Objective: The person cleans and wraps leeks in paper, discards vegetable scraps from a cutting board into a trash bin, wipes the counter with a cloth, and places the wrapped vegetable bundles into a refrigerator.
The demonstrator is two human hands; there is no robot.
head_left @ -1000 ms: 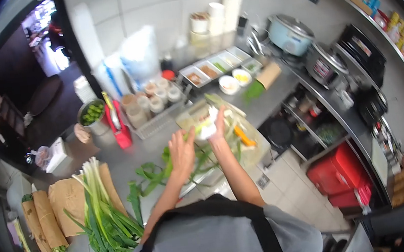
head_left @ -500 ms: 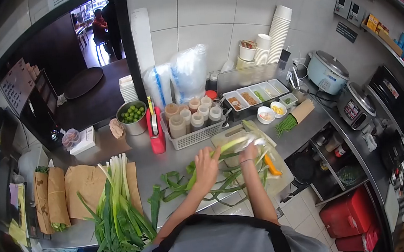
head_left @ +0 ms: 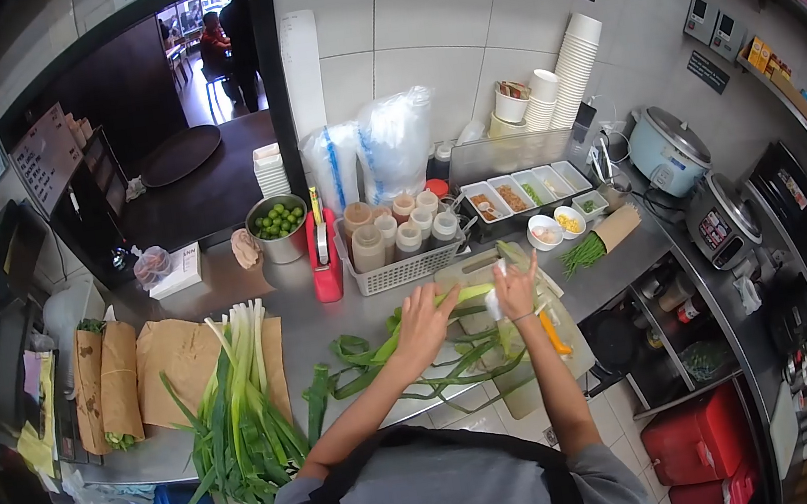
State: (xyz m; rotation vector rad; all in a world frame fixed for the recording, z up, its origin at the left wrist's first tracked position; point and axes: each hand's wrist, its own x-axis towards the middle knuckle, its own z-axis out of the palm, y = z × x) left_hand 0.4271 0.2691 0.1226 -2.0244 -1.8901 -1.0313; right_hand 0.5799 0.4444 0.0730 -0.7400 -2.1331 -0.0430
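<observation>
Over the left edge of the cutting board [head_left: 532, 392], my left hand [head_left: 422, 322] has its fingers closed on a green leek stalk [head_left: 469, 294]. My right hand [head_left: 515, 291] holds a white cloth or paper [head_left: 494, 305] against the stalk's far end; some of its fingers are raised. Long green leaves [head_left: 366, 357] trail from the board to the left over the steel counter. An orange-handled tool [head_left: 555, 334] lies on the board, right of my right hand. A bunch of leeks [head_left: 241, 403] rests on brown paper at the left.
Behind the board stand a basket of bottles [head_left: 401, 270], a red holder [head_left: 325, 262], a pot of limes [head_left: 280, 229] and a condiment tray [head_left: 527, 191]. Wrapped greens [head_left: 612, 229] lie to the right. People [head_left: 215, 43] are visible through the opening.
The view has swung round and steadied. My right hand has moved from the blurred white material to the stalk's end, and my left hand stays on the stalk.
</observation>
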